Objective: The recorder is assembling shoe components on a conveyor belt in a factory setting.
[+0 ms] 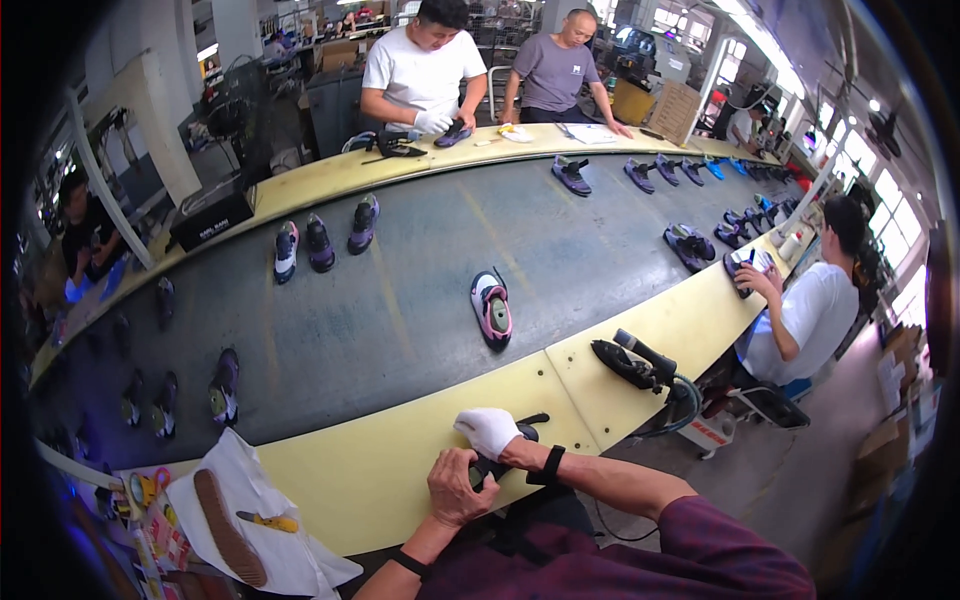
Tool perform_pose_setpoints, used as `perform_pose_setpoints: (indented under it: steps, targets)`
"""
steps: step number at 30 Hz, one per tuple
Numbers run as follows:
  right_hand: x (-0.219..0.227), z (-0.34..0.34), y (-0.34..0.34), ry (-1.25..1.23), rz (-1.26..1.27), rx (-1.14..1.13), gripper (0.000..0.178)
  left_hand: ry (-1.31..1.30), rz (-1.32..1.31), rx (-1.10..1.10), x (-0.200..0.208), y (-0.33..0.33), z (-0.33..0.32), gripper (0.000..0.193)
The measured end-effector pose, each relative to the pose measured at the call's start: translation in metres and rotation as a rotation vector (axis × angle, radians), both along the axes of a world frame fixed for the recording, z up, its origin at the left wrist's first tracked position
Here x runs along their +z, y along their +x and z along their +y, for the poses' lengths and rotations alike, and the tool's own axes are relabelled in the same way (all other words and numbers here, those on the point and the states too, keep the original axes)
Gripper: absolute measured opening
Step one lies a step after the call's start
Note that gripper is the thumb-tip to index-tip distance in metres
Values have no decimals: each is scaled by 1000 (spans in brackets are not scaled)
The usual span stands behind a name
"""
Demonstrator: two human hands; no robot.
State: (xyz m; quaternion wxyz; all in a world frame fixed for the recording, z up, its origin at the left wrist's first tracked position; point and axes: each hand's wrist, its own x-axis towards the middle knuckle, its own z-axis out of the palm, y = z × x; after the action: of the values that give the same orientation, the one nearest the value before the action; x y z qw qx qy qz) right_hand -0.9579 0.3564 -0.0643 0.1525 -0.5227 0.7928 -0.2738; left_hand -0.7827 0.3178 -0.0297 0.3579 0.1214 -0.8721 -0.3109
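Observation:
At the near edge of the yellow work ledge [400, 410], both my hands are closed on a dark shoe [486, 469]. My bare left hand [460, 487] grips its near side, fingers curled at the opening. My right hand [490, 431], in a white glove, is wrapped over it from the far side. Between and beyond my hands only parts of the shoe show, with a dark strap pointing right. To the right on the ledge rests a black iron [628, 366] with a hose. A white and pink shoe [492, 312] stands on the belt beyond my hands.
The grey conveyor belt [430, 300] carries several shoes. On the left, a white cloth [215, 470] bears a brown sole [226, 530] and a yellow-handled tool [268, 522]. Two people stand across the belt; another sits at the right holding a shoe [741, 270]. A black box [213, 212] sits on the far ledge.

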Motion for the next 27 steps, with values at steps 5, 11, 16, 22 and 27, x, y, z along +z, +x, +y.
perform_pose_setpoints:
  steps: [5,11,16,22,27]
  targets:
    - [8,19,-1,-313,32,-120,15,34,-108,41,1,-5,7,42]
    - [42,108,9,-298,90,-167,15,333,-189,113,-3,1,17,52]
    - [61,143,54,7,-50,-91,47,522,-109,291,-12,24,62,55]
    - [37,113,49,-180,-173,-3,53,1094,8,97,0,54,97,67]
    - [52,92,-15,-103,-129,124,61,850,-237,-45,-1,45,64,54]
